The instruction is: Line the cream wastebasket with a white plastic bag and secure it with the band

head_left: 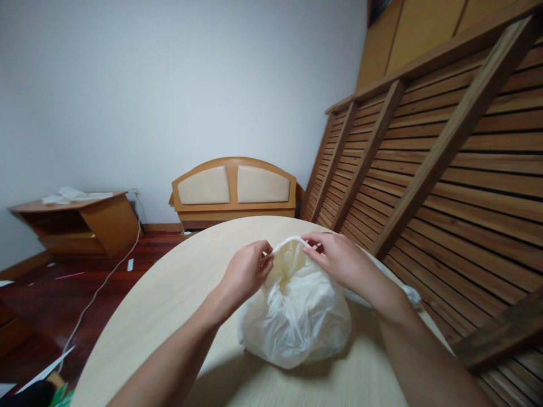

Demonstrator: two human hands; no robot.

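Observation:
A white, thin plastic bag (pixel 297 322) rests on the round pale wooden table (pixel 169 305), bulging at the bottom. Its mouth is partly spread and shows a yellowish inside; what fills it cannot be made out. At the left of the mouth, my left hand (pixel 250 265) pinches the rim between thumb and fingers. My right hand (pixel 335 254) grips the same rim farther right, its fingertips closed on the edge. Between the two hands the rim is drawn up into an arc.
More clear or whitish plastic (pixel 409 294) lies at the table's right edge, partly behind my right forearm. Large slatted wooden panels (pixel 424 169) lean on the right. A headboard (pixel 233 181) stands by the wall. A low cabinet (pixel 102 226) and a white cable (pixel 102 288) are at left.

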